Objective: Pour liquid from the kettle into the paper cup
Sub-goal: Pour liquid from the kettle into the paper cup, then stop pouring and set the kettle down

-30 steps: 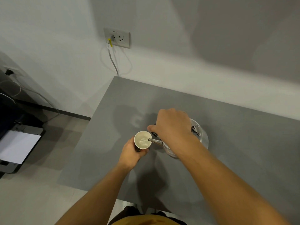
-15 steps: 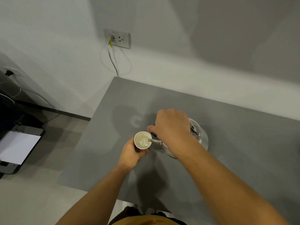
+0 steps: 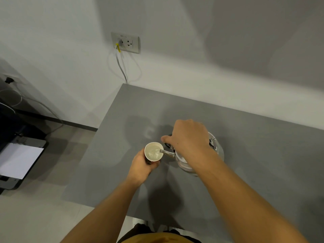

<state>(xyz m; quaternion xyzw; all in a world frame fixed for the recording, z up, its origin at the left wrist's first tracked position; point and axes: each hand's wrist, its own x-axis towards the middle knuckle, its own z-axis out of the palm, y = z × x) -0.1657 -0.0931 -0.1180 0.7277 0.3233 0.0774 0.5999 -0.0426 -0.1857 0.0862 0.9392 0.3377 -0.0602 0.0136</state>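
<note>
Left hand (image 3: pixel 142 166) curled, right hand (image 3: pixel 188 137) apparently fisted, forearms converging.

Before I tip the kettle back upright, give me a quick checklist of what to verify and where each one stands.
1. Spout over the paper cup mouth: ok, its tip sits inside the rim.
2. Left hand wrapped around the cup: ok.
3. Right hand gripping the kettle handle: ok, though the handle is mostly hidden.
4. Fill level below the rim: ok, pale liquid with inner wall showing above it.
5. Spills on the grey table: ok, none visible.
6. Kettle lid seated: cannot tell.
</note>
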